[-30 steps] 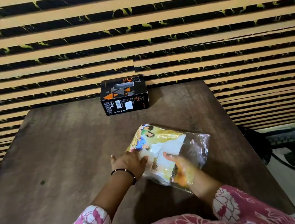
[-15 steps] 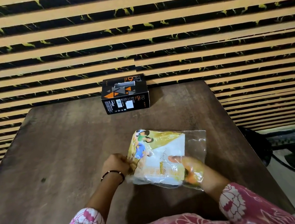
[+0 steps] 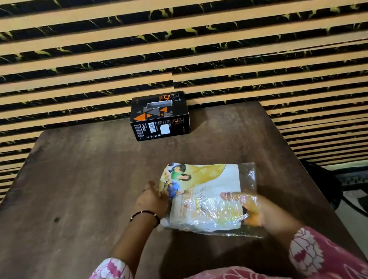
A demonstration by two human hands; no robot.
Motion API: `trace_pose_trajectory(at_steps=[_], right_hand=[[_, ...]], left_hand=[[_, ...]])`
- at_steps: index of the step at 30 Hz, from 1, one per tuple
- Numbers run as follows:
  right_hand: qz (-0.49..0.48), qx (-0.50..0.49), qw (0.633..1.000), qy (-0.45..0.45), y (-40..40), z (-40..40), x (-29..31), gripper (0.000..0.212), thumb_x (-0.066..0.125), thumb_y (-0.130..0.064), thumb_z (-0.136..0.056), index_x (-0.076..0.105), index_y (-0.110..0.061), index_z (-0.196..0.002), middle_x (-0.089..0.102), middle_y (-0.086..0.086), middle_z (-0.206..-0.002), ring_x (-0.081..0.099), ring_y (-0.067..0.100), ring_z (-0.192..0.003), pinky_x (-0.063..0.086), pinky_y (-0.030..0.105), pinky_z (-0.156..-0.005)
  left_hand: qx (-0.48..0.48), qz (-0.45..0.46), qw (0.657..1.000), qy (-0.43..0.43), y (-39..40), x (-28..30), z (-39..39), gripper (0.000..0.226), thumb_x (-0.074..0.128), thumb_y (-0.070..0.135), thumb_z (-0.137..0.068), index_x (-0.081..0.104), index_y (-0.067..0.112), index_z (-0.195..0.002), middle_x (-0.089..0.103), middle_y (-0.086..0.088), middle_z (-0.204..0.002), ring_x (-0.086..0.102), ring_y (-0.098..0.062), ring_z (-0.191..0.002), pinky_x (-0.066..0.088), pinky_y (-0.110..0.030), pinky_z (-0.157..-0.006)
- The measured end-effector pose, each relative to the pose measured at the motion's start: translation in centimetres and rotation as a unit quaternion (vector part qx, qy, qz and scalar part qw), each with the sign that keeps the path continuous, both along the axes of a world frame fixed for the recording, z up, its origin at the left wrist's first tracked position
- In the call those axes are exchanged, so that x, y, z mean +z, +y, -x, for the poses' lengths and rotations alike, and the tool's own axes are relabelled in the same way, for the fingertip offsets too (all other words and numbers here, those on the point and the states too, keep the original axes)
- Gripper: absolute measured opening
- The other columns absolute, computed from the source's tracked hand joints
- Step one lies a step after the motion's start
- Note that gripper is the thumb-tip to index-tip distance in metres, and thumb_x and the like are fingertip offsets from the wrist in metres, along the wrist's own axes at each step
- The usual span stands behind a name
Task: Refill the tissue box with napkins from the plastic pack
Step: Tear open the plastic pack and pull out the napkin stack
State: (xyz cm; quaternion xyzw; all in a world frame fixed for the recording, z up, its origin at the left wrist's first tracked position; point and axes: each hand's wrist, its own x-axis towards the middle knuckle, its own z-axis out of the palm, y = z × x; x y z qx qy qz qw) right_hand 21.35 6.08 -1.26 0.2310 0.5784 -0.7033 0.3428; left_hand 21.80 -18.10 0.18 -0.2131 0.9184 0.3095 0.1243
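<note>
Both hands (image 3: 150, 200) (image 3: 259, 207) closed, gripping.

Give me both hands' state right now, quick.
Left hand: closed on the left edge of the napkin pack.
Right hand: closed on the pack's right end, through the plastic.

Dim warm light, blurred hands, bowed edges.

Readable print: tissue box only
The black tissue box (image 3: 159, 116) shows "ON" in orange on its top and front; the smaller print is illegible.
</note>
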Motion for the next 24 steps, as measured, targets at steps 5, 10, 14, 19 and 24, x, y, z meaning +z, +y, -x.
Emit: trace_pose_trajectory(at_steps=[5, 10, 14, 19, 24], right_hand=[[-0.015, -0.014, 0.998, 0.059, -0.1, 0.3, 0.4, 0.015, 0.059, 0.001, -0.083, 0.061, -0.003, -0.098, 0.073, 0.01, -0.078, 0.07, 0.022, -0.07, 0.059, 0.032, -0.062], [-0.027, -0.021, 0.99, 0.137, 1.9, 1.2, 2.4, 0.049, 0.056, 0.01, -0.081, 0.049, -0.006, -0.126, 0.064, 0.022, -0.116, 0.066, 0.032, -0.086, 0.058, 0.038, -0.068], [-0.041, -0.012, 0.988, 0.15, 3.7, 1.5, 3.5, 0.049, 0.058, 0.009, -0.081, 0.049, -0.011, -0.125, 0.068, 0.012, -0.102, 0.067, 0.028, -0.084, 0.055, 0.034, -0.063], [-0.019, -0.036, 0.993, 0.108, 3.2, 1.1, 3.2, 0.048, 0.058, 0.008, -0.081, 0.051, -0.009, -0.125, 0.068, 0.013, -0.1, 0.066, 0.031, -0.083, 0.053, 0.037, -0.066], [-0.013, -0.072, 0.993, 0.09, 5.2, 0.8, 3.6, 0.045, 0.059, 0.007, -0.081, 0.051, -0.009, -0.122, 0.067, 0.015, -0.099, 0.066, 0.031, -0.083, 0.054, 0.036, -0.064]], left_hand=[[0.006, 0.01, 1.0, 0.025, -0.2, -0.2, -0.4, 0.047, 0.056, 0.02, -0.085, 0.043, 0.009, -0.129, 0.063, -0.019, -0.115, 0.057, -0.036, -0.108, 0.044, -0.034, -0.083], [0.033, 0.019, 0.998, 0.056, -2.7, -0.7, -1.1, 0.042, 0.057, 0.02, -0.083, 0.05, 0.014, -0.124, 0.066, -0.022, -0.108, 0.06, -0.038, -0.102, 0.046, -0.036, -0.079], [0.021, 0.125, 0.991, 0.035, -3.1, -0.4, -1.4, 0.052, 0.053, 0.031, -0.085, 0.037, 0.016, -0.133, 0.054, -0.019, -0.127, 0.049, -0.038, -0.117, 0.04, -0.044, -0.093], [-0.166, 0.15, 0.959, 0.172, 0.9, -0.3, -1.2, 0.07, 0.023, 0.058, -0.08, 0.023, 0.029, -0.144, 0.024, -0.002, -0.154, 0.013, -0.024, -0.144, 0.008, -0.055, -0.115], [-0.231, 0.108, 0.964, 0.07, 2.1, -2.3, -1.7, 0.079, 0.008, 0.069, -0.071, 0.019, 0.038, -0.144, 0.012, 0.012, -0.157, -0.004, -0.017, -0.146, -0.004, -0.065, -0.108]])
